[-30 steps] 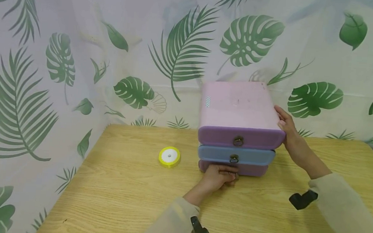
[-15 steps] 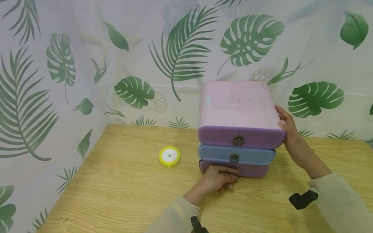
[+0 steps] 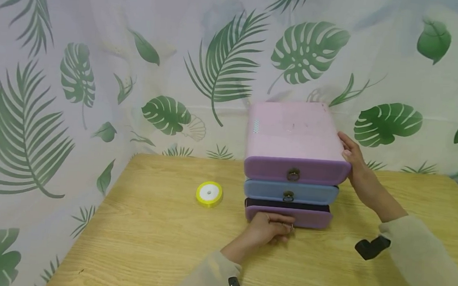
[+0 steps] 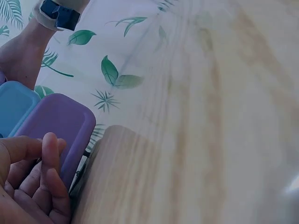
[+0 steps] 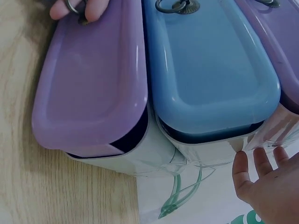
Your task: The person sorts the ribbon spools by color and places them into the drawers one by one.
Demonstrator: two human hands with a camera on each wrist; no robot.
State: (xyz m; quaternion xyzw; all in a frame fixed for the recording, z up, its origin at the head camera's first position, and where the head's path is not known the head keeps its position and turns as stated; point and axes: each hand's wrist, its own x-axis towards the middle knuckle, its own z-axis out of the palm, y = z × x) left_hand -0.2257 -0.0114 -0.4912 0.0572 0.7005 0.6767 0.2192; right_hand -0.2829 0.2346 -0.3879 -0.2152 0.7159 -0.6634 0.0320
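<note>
A drawer box [image 3: 294, 125] with a pink top stands on the table, with two purple fronts and a blue one stacked between them. The bottom purple drawer [image 3: 315, 219] is slid partly out, with a dark gap above its front. My left hand [image 3: 264, 229] pinches that drawer's metal ring pull [image 5: 71, 6], seen in the right wrist view. My right hand [image 3: 360, 170] rests its fingertips [image 5: 240, 161] against the box's right side. The blue drawer [image 3: 265, 190] and the top purple drawer [image 3: 267, 168] stay closed, their ring pulls hanging.
A yellow-rimmed ribbon spool [image 3: 209, 193] with a white face lies left of the box on the wooden table [image 3: 146, 243]. Behind is a white cloth [image 3: 170, 68] printed with green leaves. The box's back end is close to this cloth.
The bottom drawer has come out toward me, and my left hand moved with it. A dark opening now shows above its front. The right hand keeps its place on the box.
</note>
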